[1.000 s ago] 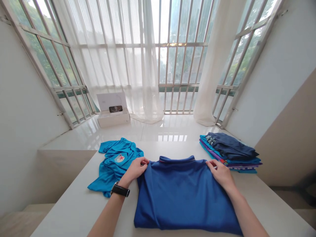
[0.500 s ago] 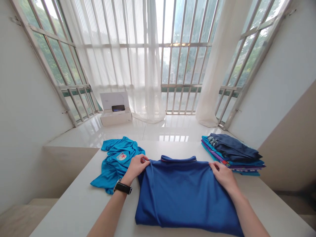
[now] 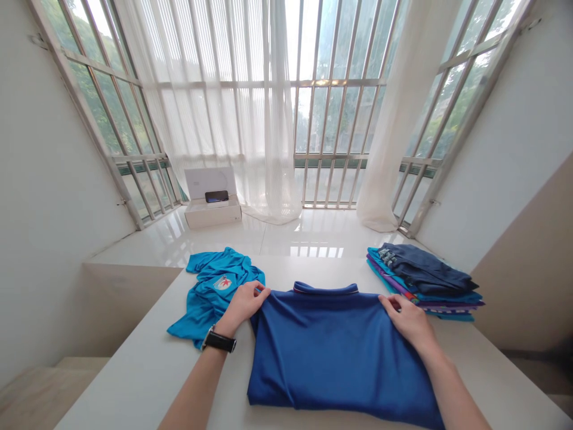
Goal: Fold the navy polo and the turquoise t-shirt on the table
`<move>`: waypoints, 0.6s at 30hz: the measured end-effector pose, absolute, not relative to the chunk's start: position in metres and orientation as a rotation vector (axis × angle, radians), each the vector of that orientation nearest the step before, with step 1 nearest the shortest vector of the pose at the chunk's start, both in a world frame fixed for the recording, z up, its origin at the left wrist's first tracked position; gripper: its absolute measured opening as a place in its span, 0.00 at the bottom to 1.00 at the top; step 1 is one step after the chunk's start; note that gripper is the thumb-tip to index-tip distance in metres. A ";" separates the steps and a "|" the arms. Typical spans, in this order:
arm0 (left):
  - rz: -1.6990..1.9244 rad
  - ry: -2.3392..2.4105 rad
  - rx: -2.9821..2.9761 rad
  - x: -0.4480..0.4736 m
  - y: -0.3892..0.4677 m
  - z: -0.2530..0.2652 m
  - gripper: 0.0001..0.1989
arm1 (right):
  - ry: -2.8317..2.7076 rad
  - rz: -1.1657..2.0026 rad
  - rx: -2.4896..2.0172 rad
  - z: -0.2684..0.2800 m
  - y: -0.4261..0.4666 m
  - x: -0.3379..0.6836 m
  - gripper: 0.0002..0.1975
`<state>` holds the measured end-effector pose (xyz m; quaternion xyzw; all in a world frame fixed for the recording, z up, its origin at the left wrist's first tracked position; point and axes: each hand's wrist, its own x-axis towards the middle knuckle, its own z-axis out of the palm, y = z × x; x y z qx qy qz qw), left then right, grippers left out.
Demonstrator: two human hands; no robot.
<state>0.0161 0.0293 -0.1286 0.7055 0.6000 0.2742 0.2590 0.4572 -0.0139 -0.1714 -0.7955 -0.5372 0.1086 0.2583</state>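
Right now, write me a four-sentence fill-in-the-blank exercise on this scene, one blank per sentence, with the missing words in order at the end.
The left hand and the right hand pinch the upper corners of a collared shirt coloured dark ____. A watch with a black strap is worn on the ____ wrist. Of the person's two sides, the stack of folded clothes lies toward the ____. On the crumpled turquoise shirt, the star-like shape in the emblem is coloured ____.

Missing words: blue; left; right; red.
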 end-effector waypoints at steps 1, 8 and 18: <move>0.753 1.661 1.925 0.017 0.028 -0.128 0.18 | -1.463 0.299 -2.152 -0.172 -0.014 0.457 0.22; 0.557 1.912 2.096 0.029 0.018 -0.127 0.23 | -1.498 0.282 -2.144 -0.176 -0.013 0.457 0.21; 0.665 1.699 2.053 0.038 0.018 -0.127 0.21 | -1.513 0.283 -2.163 -0.178 -0.012 0.456 0.20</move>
